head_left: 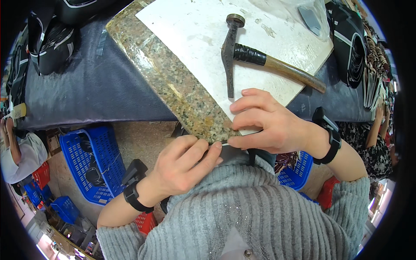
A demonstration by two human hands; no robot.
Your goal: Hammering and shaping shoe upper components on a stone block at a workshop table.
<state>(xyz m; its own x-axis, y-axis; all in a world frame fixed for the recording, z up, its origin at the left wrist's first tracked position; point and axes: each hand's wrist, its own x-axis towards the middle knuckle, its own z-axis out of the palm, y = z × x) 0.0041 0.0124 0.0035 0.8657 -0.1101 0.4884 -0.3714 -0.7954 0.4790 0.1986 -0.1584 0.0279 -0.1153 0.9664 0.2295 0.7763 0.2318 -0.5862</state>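
Note:
At the near corner of a speckled granite slab, both hands meet over a small dark piece with a white edge. Most of that piece is hidden by fingers, and its kind cannot be made out. My left hand is closed, its fingertips pressed together on the piece from the left. From the right, the thumb of my right hand pinches at the same edge, while its other fingers curl over the slab's corner. Just beyond the right fingers lies a hammer with a dark head and a wooden handle, untouched.
A white board covers much of the slab on the dark-covered table. Black pieces with pale edging are piled left, others right. Blue baskets stand below. Other people are at both sides.

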